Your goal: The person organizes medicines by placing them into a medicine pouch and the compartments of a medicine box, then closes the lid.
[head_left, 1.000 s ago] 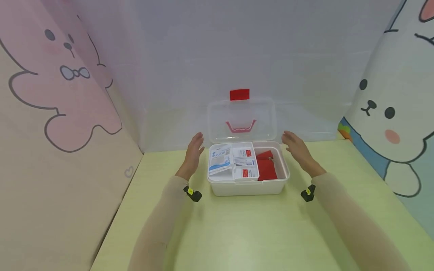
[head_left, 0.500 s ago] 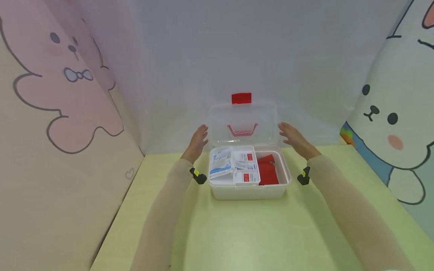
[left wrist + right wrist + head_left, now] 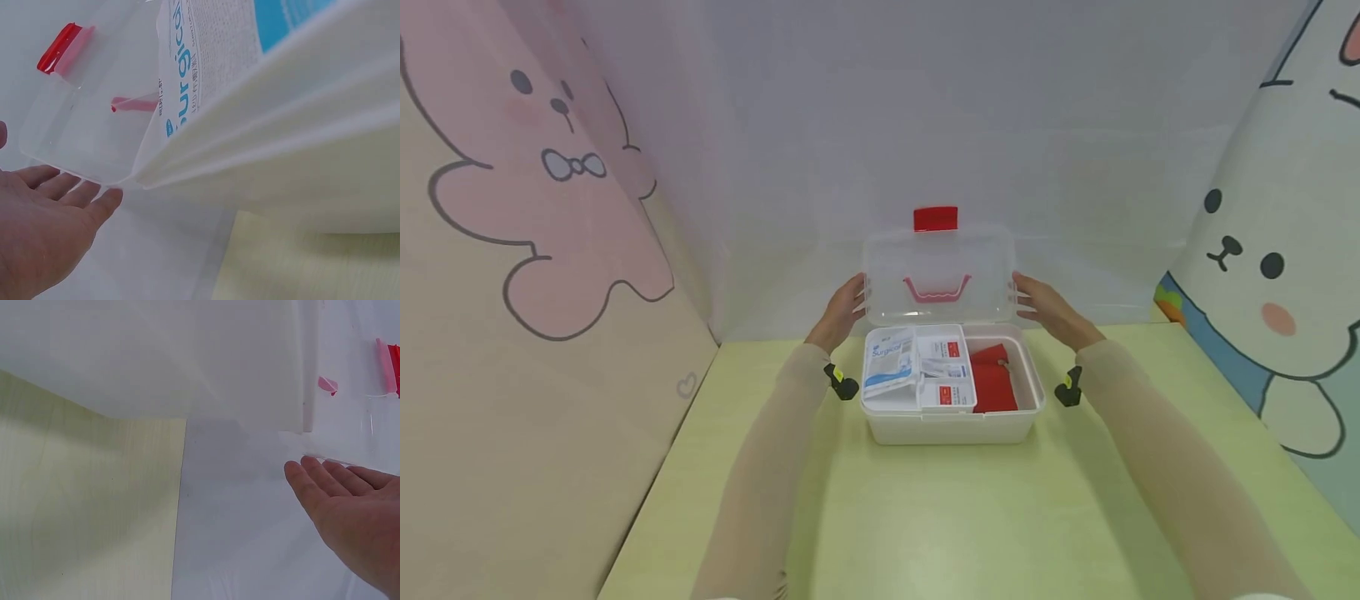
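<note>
A white plastic box (image 3: 951, 430) stands at the back of the table, its clear lid (image 3: 887, 250) raised upright behind it. My left hand (image 3: 841, 312) is at the lid's left edge, fingers extended and fingertips right at the rim. On the other side my right hand (image 3: 1051, 312) has its straight fingers at the lid's right edge. The lid carries a red latch (image 3: 936, 218) and a pink handle (image 3: 937, 291). Inside the box, a tray holds a packet marked "Surgical" (image 3: 890, 360) and small white packets (image 3: 945, 394). A red pouch (image 3: 992, 383) lies in the right part.
Behind the lid hangs a pale curtain (image 3: 790, 167). Cloth with a pink cartoon bear (image 3: 572, 225) is on the left, and a white cartoon rabbit (image 3: 1247, 275) is on the right. The pale yellow table (image 3: 925, 517) extends in front of the box.
Both hands have moved back and inward, from beside the box to the side edges of the raised lid. The box and its contents stay put; the view has shifted slightly.
</note>
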Motion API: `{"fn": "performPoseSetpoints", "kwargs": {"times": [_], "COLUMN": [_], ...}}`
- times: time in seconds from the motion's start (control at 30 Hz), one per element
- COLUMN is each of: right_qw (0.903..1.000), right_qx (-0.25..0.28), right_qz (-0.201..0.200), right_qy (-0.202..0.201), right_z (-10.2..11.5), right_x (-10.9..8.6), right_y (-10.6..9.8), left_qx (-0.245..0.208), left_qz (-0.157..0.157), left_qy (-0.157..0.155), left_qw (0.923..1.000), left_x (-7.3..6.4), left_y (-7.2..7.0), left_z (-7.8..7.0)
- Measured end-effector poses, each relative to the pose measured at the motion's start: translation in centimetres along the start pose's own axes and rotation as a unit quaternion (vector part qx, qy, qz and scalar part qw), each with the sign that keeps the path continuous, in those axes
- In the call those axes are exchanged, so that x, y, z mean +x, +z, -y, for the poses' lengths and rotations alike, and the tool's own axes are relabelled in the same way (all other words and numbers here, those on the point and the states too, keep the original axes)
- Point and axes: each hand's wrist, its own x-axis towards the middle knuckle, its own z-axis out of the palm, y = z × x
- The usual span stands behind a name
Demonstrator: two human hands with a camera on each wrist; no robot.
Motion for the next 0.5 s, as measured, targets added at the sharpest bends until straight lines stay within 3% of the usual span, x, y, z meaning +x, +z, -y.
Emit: {"fn": "performPoseSetpoints", "kwargs": {"times": [0.23, 0.5], "right_qw": [0.9999, 0.9993], "right_qx": [-0.006, -0.017], "right_qz": [-0.007, -0.016], "right_qy": [-0.007, -0.031], "right_z": [0.5, 1.3], "right_x": [-0.1, -0.8], "right_y": [0.0, -0.1], "left_qx": [0.008, 0.022], "left_qz": [0.005, 0.01], "left_qy": [-0.001, 0.019], "left_qw": [1.0, 0.9995], "left_x": [-0.2, -1.1], "left_y": [0.0, 0.3], "left_z": [-0.5, -1.7]}}
